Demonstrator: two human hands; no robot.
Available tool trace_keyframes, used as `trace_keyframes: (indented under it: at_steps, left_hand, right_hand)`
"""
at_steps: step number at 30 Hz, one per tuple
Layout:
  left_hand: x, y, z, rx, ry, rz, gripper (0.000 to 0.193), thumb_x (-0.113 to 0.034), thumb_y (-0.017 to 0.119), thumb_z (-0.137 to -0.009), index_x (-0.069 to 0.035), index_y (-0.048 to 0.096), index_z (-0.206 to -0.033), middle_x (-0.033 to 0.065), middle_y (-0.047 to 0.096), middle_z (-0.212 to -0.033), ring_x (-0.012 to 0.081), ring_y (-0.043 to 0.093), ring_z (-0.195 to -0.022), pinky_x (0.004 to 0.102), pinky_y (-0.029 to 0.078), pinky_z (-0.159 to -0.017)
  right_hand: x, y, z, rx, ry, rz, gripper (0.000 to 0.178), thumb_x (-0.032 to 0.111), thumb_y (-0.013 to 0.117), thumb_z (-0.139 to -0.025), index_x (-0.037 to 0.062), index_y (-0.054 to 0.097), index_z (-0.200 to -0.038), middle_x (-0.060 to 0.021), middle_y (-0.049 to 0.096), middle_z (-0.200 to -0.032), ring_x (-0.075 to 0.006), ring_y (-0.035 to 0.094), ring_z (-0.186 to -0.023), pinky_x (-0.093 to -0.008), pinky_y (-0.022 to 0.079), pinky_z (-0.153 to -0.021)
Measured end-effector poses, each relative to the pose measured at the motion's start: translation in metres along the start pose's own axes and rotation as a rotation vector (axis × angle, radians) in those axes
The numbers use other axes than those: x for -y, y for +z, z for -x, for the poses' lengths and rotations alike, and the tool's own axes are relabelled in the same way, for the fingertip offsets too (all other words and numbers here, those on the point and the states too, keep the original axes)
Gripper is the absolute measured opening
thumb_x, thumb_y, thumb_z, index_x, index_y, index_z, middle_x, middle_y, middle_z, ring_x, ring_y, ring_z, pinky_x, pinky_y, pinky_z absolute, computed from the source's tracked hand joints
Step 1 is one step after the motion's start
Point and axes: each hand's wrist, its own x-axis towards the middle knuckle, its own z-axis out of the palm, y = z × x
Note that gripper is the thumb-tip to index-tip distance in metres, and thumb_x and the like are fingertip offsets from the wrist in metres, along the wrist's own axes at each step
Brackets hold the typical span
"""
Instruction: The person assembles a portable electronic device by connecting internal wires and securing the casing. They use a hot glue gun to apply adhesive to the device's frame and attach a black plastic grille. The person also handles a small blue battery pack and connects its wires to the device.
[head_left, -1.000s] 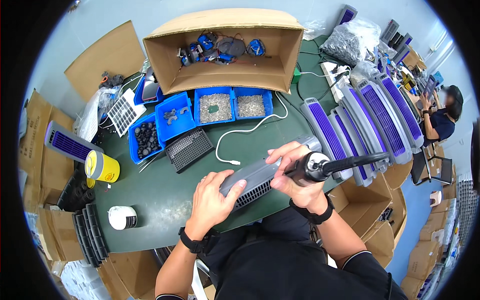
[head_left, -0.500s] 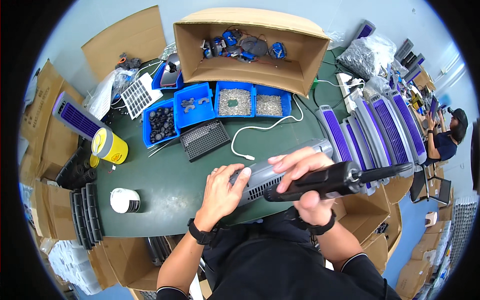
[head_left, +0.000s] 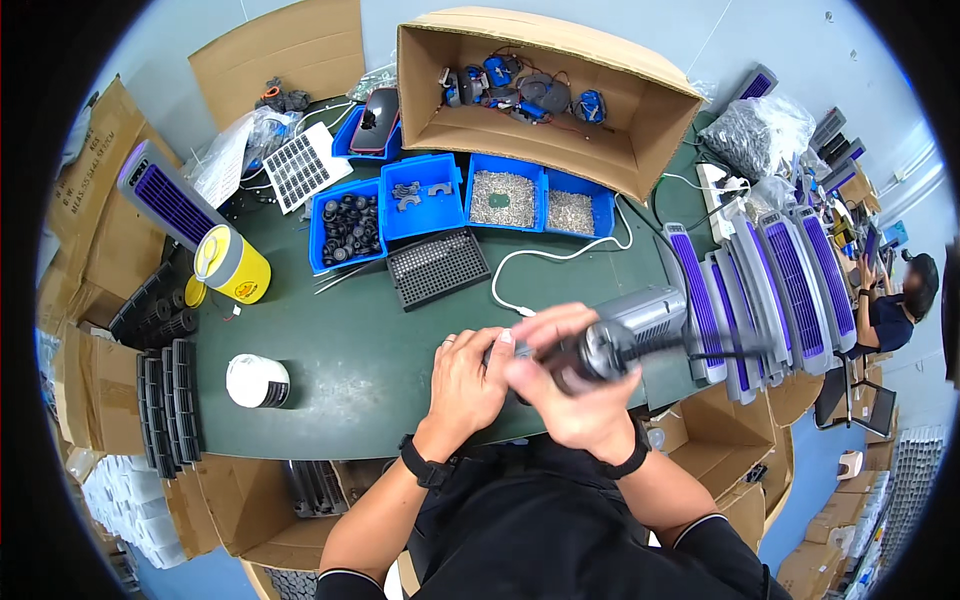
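A long grey plastic fan housing (head_left: 648, 312) with vent slots lies slantwise at the front of the green table. Over its near left end, my left hand (head_left: 470, 385) grips the housing, thumb pressed on top. My right hand (head_left: 585, 408) wraps round a black power screwdriver (head_left: 592, 358), held above the housing close to my left thumb. Motion smears the screwdriver and the right fingers, and its cord trails to the right. The screwdriver's tip is hidden, so I cannot tell whether it touches the housing.
Blue bins (head_left: 420, 190) of black knobs, grey clips and screws stand behind a black perforated tray (head_left: 440, 268). A cardboard box (head_left: 640, 150) holds motors. Purple-grey fan units (head_left: 790, 280) line the right. A white tub (head_left: 257, 381) and yellow canister (head_left: 240, 268) stand left. Another person is far right.
My right hand has swung the screwdriver round and leftward, bringing it near my left hand. My left hand stays on the housing's end. The whole view has shifted slightly.
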Motion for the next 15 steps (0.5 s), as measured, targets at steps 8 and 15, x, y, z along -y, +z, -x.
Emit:
trace_keyframes:
  at_steps: [8, 15]
  left_hand:
    - [-0.011, -0.003, -0.004, -0.007, -0.055, 0.015, 0.036, -0.033, 0.056, -0.106, -0.003, 0.076, -0.108, 0.0202, 0.072, -0.095, 0.0406, 0.065, -0.093, 0.0492, 0.048, -0.091]
    - [-0.009, -0.003, -0.004, 0.0, -0.064, 0.027, 0.035, -0.033, 0.056, -0.105, -0.004, 0.076, -0.104, 0.0202, 0.07, -0.091, 0.04, 0.065, -0.09, 0.0499, 0.048, -0.089]
  right_hand:
    - [-0.013, -0.005, 0.015, 0.091, -0.187, -0.098, 0.043, 0.007, 0.094, -0.076, 0.0027, 0.063, -0.104, -0.0129, 0.07, -0.101, -0.0169, 0.066, -0.082, -0.0292, 0.055, -0.073]
    - [-0.017, 0.001, 0.021, 0.047, -0.117, -0.072, 0.045, 0.024, 0.097, -0.079, 0.0067, 0.062, -0.101, -0.0109, 0.074, -0.099, -0.0168, 0.068, -0.076, -0.0299, 0.055, -0.069]
